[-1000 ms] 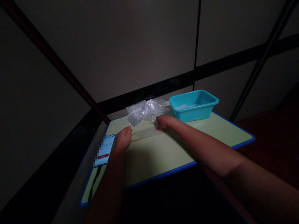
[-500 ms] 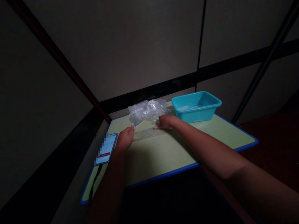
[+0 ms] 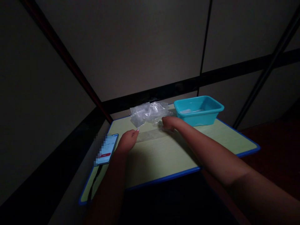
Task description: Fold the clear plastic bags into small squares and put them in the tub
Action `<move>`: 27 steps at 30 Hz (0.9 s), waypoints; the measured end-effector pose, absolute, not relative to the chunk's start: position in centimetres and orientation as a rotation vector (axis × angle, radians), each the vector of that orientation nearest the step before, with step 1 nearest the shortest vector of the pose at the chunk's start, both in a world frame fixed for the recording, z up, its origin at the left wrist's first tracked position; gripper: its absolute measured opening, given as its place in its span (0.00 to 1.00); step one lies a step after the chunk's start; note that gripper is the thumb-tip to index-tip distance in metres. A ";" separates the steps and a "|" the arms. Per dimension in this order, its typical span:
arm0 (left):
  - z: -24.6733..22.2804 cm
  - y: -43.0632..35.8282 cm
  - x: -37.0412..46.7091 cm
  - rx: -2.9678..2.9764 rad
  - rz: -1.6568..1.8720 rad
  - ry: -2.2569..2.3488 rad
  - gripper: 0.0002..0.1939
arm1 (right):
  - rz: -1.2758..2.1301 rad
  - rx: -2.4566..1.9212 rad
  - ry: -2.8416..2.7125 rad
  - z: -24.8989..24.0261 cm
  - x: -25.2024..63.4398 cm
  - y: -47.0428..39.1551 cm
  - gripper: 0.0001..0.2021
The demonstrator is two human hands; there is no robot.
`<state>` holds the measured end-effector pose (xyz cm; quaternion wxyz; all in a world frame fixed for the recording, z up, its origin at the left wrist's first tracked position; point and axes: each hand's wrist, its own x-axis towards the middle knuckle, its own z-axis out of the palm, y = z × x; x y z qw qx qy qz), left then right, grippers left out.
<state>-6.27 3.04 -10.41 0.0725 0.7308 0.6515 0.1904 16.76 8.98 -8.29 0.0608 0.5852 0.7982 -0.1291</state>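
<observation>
A clear plastic bag (image 3: pixel 150 135) lies stretched low over the pale yellow tabletop (image 3: pixel 161 159), between my two hands. My left hand (image 3: pixel 128 140) pinches its left end, thumb and fingers closed. At the other end my right hand (image 3: pixel 169 122) is closed on the bag, its fingertips bent down and partly hidden. Just behind the bag is a crumpled pile of clear plastic bags (image 3: pixel 150 112), shiny in the dim light.
A turquoise plastic basin (image 3: pixel 199 118) stands at the back right, with something whitish inside. A phone (image 3: pixel 107 149) with a lit screen lies at the left edge, a black strap (image 3: pixel 95 181) below it. Behind the table rises a panelled wall (image 3: pixel 150 47).
My right hand has shifted slightly right and its fingertips have curled further under. The left hand still grips the bag. The whole view has moved a little.
</observation>
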 end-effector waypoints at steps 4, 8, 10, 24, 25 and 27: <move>-10.3 2.7 -5.9 2.326 0.456 1.898 0.21 | -0.374 1.837 2.517 -7.8 17.1 8.8 0.22; -10.5 2.6 -5.9 2.340 0.420 1.901 0.20 | -0.480 1.894 2.556 -7.7 17.4 9.0 0.19; -10.6 2.6 -5.9 2.341 0.415 1.891 0.20 | -0.656 1.954 2.580 -7.9 17.3 9.2 0.17; -10.6 2.5 -5.9 2.354 0.456 1.792 0.17 | -2.089 2.034 2.534 -9.5 14.4 8.7 0.10; -10.6 2.4 -5.9 2.342 0.465 1.788 0.18 | -2.136 2.015 2.540 -9.7 14.1 8.6 0.09; -10.5 2.2 -5.8 2.318 0.468 1.798 0.20 | -2.179 1.982 2.572 -10.2 13.3 8.4 0.09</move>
